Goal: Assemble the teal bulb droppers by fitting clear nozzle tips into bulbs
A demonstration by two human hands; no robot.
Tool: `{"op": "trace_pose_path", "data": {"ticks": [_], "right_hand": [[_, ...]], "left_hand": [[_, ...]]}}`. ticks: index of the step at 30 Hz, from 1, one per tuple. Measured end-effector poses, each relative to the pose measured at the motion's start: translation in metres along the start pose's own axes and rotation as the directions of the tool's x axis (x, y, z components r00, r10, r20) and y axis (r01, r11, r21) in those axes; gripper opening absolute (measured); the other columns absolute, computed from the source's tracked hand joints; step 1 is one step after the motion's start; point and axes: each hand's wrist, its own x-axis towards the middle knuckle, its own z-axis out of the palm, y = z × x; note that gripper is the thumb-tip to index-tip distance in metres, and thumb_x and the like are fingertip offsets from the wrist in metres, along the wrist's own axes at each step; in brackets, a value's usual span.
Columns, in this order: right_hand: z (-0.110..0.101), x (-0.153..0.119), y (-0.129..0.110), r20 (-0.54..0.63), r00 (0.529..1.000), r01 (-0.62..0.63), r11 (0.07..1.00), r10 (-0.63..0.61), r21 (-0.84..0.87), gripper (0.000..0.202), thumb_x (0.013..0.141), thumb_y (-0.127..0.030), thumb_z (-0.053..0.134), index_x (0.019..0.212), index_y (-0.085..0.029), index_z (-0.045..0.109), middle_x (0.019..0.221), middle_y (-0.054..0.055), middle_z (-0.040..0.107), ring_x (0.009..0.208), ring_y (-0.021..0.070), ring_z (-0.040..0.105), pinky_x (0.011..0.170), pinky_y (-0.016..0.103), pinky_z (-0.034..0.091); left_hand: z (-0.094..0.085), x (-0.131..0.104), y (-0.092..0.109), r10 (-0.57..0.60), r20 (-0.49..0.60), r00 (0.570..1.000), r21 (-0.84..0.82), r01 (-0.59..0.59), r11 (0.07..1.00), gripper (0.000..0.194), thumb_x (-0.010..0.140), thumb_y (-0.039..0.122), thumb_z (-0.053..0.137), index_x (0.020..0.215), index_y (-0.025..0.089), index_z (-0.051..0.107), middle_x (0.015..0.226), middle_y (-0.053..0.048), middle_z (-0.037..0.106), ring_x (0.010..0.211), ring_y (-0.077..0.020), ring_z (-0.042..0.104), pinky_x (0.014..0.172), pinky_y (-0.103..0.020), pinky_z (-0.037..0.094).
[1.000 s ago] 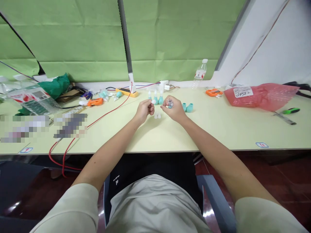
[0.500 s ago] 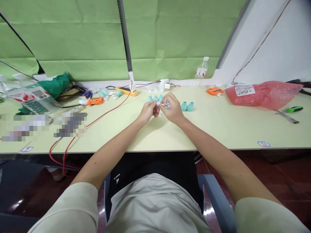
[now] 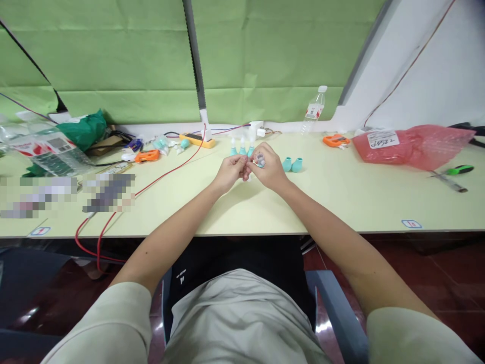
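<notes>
My left hand (image 3: 231, 173) and my right hand (image 3: 270, 169) meet above the table, fingertips together. A small clear plastic piece (image 3: 260, 160) shows in the curl of my right hand, whose thumb and forefinger pinch towards the left one. The left fingers are closed in a pinch; what they hold is hidden. Just behind the hands stand three teal bulbs with translucent white tips, among them the left one (image 3: 233, 146) and the middle one (image 3: 242, 147). To the right of my right hand, two open-topped teal bulbs (image 3: 287, 164) (image 3: 297, 164) stand side by side.
A water bottle (image 3: 314, 110) stands at the back. Orange cutters (image 3: 335, 140), a red plastic bag (image 3: 413, 146) and a green-handled screwdriver (image 3: 460, 170) lie to the right. Leftward are a yellow multimeter (image 3: 197, 140), a red cable (image 3: 166, 176), another orange tool (image 3: 147, 155) and large bottles (image 3: 53, 149).
Both hands stay nearly in place, fingertips slightly shifted. A small white bit that showed between the fingertips is now mostly covered. The view has moved a little.
</notes>
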Motion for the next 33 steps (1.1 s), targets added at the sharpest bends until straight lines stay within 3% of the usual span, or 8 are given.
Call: {"op": "trace_pose_path", "data": {"ticks": [9, 22, 26, 33], "right_hand": [[0.003, 0.001, -0.001, -0.029, 0.992, -0.122, 0.992, 0.123, 0.025, 0.029, 0.075, -0.011, 0.066, 0.076, -0.025, 0.04, 0.083, 0.001, 0.053, 0.079, 0.0214, 0.055, 0.076, 0.037, 0.044], [0.006, 0.0, -0.007, -0.066, 0.994, -0.087, 0.996, 0.089, 0.034, 0.025, 0.08, -0.014, 0.063, 0.075, -0.025, 0.041, 0.079, 0.001, 0.05, 0.075, 0.0206, 0.052, 0.072, 0.036, 0.042], [0.008, 0.0, -0.005, -0.059, 0.989, -0.132, 0.99, 0.135, 0.047, 0.025, 0.08, -0.017, 0.065, 0.074, -0.025, 0.042, 0.078, 0.0, 0.049, 0.073, 0.0193, 0.051, 0.071, 0.035, 0.042], [0.005, -0.001, 0.001, -0.05, 0.97, -0.231, 0.967, 0.238, 0.11, 0.026, 0.081, -0.022, 0.069, 0.078, -0.025, 0.044, 0.091, 0.003, 0.067, 0.083, 0.0207, 0.061, 0.08, 0.037, 0.048]], "left_hand": [[-0.001, -0.001, -0.001, 0.109, -0.056, 0.992, 0.224, -0.094, 0.97, 0.055, 0.087, 0.069, 0.067, 0.076, 0.016, 0.061, 0.061, 0.001, 0.057, 0.046, -0.0078, 0.05, 0.046, -0.023, 0.038], [0.0, 0.0, -0.002, 0.153, -0.063, 0.986, 0.267, -0.131, 0.955, 0.054, 0.089, 0.068, 0.064, 0.073, 0.017, 0.06, 0.061, 0.001, 0.056, 0.046, -0.0083, 0.051, 0.048, -0.023, 0.039], [-0.001, 0.002, -0.004, 0.172, -0.057, 0.984, 0.244, -0.153, 0.958, 0.055, 0.087, 0.07, 0.065, 0.075, 0.016, 0.061, 0.062, 0.001, 0.057, 0.048, -0.0089, 0.053, 0.049, -0.024, 0.042], [-0.001, 0.004, -0.008, 0.151, -0.114, 0.982, 0.213, -0.124, 0.969, 0.048, 0.09, 0.064, 0.065, 0.081, 0.017, 0.061, 0.063, 0.002, 0.058, 0.047, -0.0087, 0.053, 0.047, -0.024, 0.042]]}}
